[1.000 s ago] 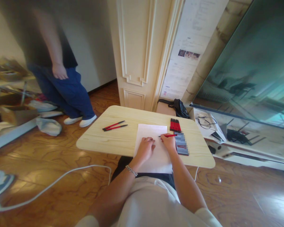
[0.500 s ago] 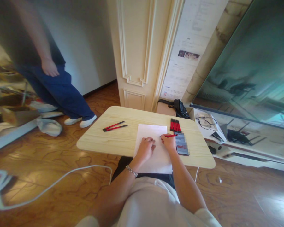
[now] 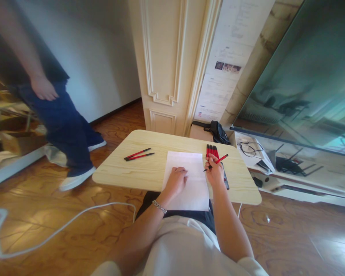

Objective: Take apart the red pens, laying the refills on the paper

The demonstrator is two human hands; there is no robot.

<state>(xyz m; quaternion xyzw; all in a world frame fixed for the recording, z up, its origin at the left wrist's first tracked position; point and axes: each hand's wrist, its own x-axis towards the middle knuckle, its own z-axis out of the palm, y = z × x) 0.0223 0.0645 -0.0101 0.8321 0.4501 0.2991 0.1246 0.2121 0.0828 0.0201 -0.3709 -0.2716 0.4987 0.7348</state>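
Note:
A white sheet of paper (image 3: 194,193) lies on the small wooden table (image 3: 115,166) in front of me. My left hand (image 3: 176,180) rests on the sheet, fingers loosely bent and apart, holding nothing. At the sheet's right edge, my right hand (image 3: 215,174) grips a red and black pen (image 3: 222,158), its tip pointing left and down toward the paper. Behind that hand is a phone (image 3: 226,180), mostly covered. A row of several red and black pens (image 3: 212,148) sits just beyond. Two more pens, an upper one (image 3: 140,152) and a lower one (image 3: 143,156), lie at the left.
Another person (image 3: 57,111) stands on the wooden floor to the left. A white cable (image 3: 74,214) trails across the floor. Beyond the table are a black bag (image 3: 218,132), a low white cabinet with a router (image 3: 289,165), and a large screen (image 3: 304,84).
My right hand has lifted and shifted right with the pen, off the sheet's middle and partly over the phone. My left hand stays put. The other person has stepped leftward and nearer.

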